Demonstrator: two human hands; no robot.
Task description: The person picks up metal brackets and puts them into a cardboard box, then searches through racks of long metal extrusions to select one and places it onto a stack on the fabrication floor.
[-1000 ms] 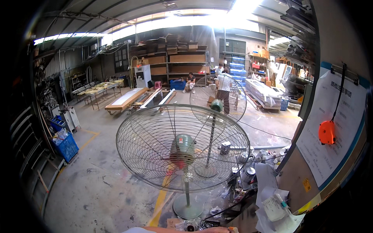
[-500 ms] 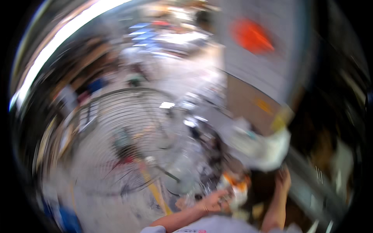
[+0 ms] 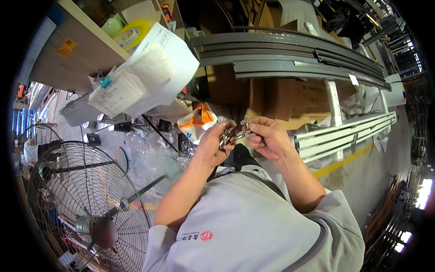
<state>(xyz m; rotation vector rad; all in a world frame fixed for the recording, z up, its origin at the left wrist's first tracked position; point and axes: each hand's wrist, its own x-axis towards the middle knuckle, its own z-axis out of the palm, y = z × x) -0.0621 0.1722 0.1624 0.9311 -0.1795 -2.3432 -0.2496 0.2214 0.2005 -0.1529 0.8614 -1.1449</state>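
In front of my chest, my two hands are close together with small shiny metal fittings between them. My left hand [image 3: 212, 144] is closed around a cluster of silvery metal fittings [image 3: 225, 137], which look slim with bent or looped shapes. My right hand [image 3: 270, 139] pinches another small metal fitting [image 3: 245, 128] that has a ring-like end and reaches toward the left hand's cluster. The fingers partly cover these pieces, so their exact kind is not clear. Below and beyond the left hand lies a white and orange plastic bag [image 3: 198, 119].
A large wire-caged fan [image 3: 90, 199] stands at left. Clipped papers [image 3: 118, 97] and a yellow tape roll [image 3: 132, 35] sit at a wooden shelf [image 3: 81, 41]. Grey metal profiles [image 3: 281, 54] and white profiles [image 3: 346, 136] lie on a rack ahead, near cardboard [image 3: 294, 102].
The view has swung to the right and sharpened from a blur. My hands, apart before with the right near the rack, are now together at the metal fittings.
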